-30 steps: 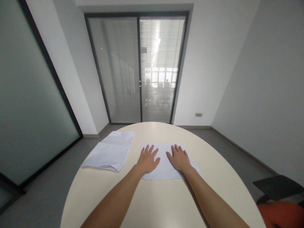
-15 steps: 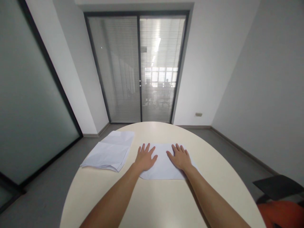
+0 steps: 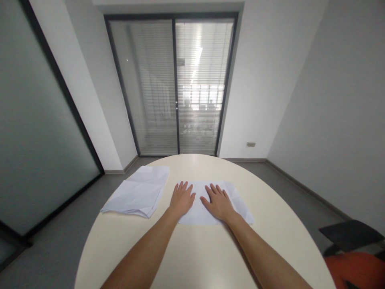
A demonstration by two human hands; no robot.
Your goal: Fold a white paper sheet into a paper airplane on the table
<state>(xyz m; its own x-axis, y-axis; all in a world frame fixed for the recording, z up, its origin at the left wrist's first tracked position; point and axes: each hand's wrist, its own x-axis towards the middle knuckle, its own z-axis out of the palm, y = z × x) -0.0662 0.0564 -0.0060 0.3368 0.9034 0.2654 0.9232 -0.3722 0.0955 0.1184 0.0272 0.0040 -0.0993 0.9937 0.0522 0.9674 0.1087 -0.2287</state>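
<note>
A sheet of white paper (image 3: 200, 212) lies on the pale round table (image 3: 192, 253) in front of me. My left hand (image 3: 182, 199) rests flat along the sheet's left edge, fingers stretched forward. Palm down on the middle-right part of the same paper is my right hand (image 3: 219, 203), its fingers spread and the thumb pointing inward. Neither hand grips anything. To the left of my left hand sits a stack of creased white papers (image 3: 140, 192), untouched, near the table's left edge.
An orange chair (image 3: 355, 269) with a black part stands at the lower right by the table edge. Beyond the table are a glass door with blinds (image 3: 144, 88) and a white wall (image 3: 270, 72). A frosted glass panel (image 3: 39, 128) borders the left.
My right hand has slid left across the paper, toward my left hand, uncovering more of the sheet's right side. My left hand stays nearly in place, its fingers a little closer together.
</note>
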